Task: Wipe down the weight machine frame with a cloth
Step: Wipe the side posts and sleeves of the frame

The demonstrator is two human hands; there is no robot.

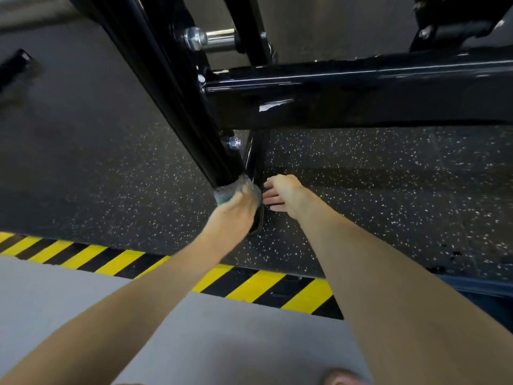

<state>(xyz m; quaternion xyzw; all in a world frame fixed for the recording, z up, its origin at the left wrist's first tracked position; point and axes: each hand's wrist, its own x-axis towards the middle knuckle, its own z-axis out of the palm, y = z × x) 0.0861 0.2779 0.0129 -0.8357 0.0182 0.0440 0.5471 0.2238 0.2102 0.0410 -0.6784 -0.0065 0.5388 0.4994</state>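
The weight machine's glossy black frame fills the upper view: a slanted post (172, 87) runs down to the floor and a horizontal beam (347, 90) crosses to the right. My left hand (236, 207) grips a grey-blue cloth (231, 190) wrapped around the bottom end of the slanted post. My right hand (280, 191) hovers just right of it with fingers straight, next to the black foot plate (256, 173) behind the post. I cannot tell whether its fingertips touch the plate.
Speckled black rubber flooring (374, 204) lies under the machine. A yellow-and-black hazard stripe (249, 282) edges it, with grey floor (83, 295) nearer me. Silver bolts (195, 37) stick out of the frame higher up. Another black bar end (16, 65) shows at far left.
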